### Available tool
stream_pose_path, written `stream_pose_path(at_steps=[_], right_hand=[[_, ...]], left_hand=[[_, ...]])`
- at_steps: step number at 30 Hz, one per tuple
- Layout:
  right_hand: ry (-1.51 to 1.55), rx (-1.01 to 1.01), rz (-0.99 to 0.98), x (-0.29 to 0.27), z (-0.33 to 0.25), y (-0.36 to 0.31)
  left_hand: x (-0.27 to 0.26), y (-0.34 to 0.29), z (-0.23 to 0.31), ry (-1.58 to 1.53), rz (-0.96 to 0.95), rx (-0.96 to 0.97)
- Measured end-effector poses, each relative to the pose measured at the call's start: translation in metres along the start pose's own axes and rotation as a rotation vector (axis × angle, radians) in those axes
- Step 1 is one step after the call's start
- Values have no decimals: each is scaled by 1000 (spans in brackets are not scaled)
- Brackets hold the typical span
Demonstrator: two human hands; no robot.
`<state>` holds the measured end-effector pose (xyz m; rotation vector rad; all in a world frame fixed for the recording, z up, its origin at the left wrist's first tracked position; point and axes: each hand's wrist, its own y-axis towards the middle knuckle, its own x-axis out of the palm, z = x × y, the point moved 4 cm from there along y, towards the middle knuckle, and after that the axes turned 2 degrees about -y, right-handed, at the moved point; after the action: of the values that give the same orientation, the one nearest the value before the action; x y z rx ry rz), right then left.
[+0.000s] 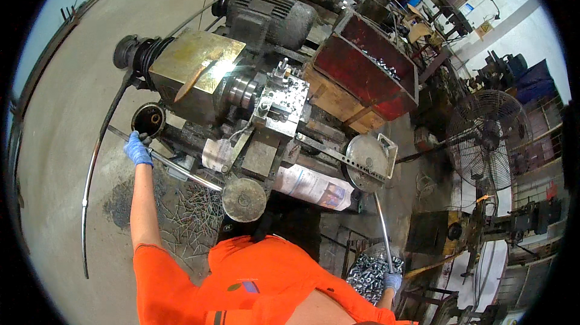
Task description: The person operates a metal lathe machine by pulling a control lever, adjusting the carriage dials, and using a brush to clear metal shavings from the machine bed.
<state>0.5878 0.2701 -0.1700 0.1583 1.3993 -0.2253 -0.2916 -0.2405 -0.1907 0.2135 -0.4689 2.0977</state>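
My left hand (139, 148), in a blue glove with darkened fingertips, is at the lower rim of a round dark cup (148, 118). Its fingers are bent together; whatever they hold is too small to make out. Past this hand runs a bare metal lever (187, 172) that ends near a round grey disc (243, 200). My right hand (393, 281), also blue-gloved, is closed around the lower end of a second steel lever (382, 225). Beneath that hand lies a heap of small metal parts (367, 275). Between the hands stands a machine with a chuck (243, 92) and a metal tool block (284, 106).
A red bin (368, 62) with small metal parts rests on a wooden crate (341, 98). Behind the yellowish housing (196, 62) sits a motor (272, 17). A large fan (489, 138) stands right. Metal shavings (193, 216) litter the floor near my left arm.
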Motion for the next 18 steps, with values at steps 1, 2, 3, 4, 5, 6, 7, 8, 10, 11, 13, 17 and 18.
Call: stream_pose_path(at_steps=[1, 2, 3, 4, 5, 6, 7, 8, 10, 11, 13, 17, 18], right_hand=[[6, 3, -19, 2, 2, 1], [12, 6, -37, 5, 4, 3], [18, 9, -56, 7, 7, 3], [1, 15, -56, 6, 4, 1], [-16, 22, -56, 4, 2, -1], [-33, 28, -57, 1, -1, -3], [-22, 18, -66, -3, -4, -6], [-11, 8, -76, -8, -8, -9], [-3, 8, -73, -8, -7, -10], [-6, 19, -60, -3, -3, -8], [-28, 35, -61, 2, 0, -5], [-40, 46, -53, 4, 0, -6], [-27, 46, -36, 3, 0, -9]], left_hand=[[0, 0, 1, 10, -9, 7], [0, 0, 1, 21, -18, 13], [0, 0, 1, 14, -22, 15], [1, -1, 2, 6, -25, 19], [1, -1, 3, -2, -27, 23], [1, -1, 4, 2, -23, 20], [0, -2, 5, 6, -16, 15], [-1, -2, 5, 9, -10, 9], [-1, -1, 4, 7, -1, 6], [-1, 0, 3, 6, 2, 4], [-1, 0, 2, 27, -10, 22], [-2, 4, -1, 27, -11, 21], [-2, 5, -2, 27, -12, 18]])
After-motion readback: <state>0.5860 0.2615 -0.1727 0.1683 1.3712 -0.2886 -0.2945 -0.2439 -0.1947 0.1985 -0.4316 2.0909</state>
